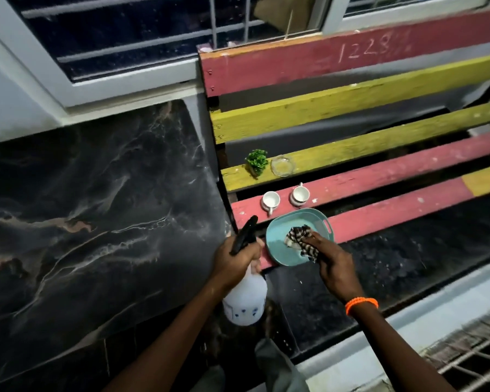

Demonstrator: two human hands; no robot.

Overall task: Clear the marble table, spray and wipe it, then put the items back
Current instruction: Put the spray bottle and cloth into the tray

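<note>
The black marble table (96, 207) fills the left of the view with nothing standing on it. My left hand (235, 261) grips a white spray bottle (245, 301) with a black trigger head, held at the table's right edge. My right hand (334, 264) holds a striped cloth (301, 239) over a teal tray (280, 250) that lies on the bench. Two white cups (270, 200) (300, 194), a glass ashtray (283, 165) and a small green plant (256, 161) stand on the bench slats behind the tray.
The red and yellow slatted bench (379, 176) stands right of the table, against a barred window (139, 38). A dark floor and a pale ledge (436, 321) run below the bench. A metal grille (470, 352) is at the lower right.
</note>
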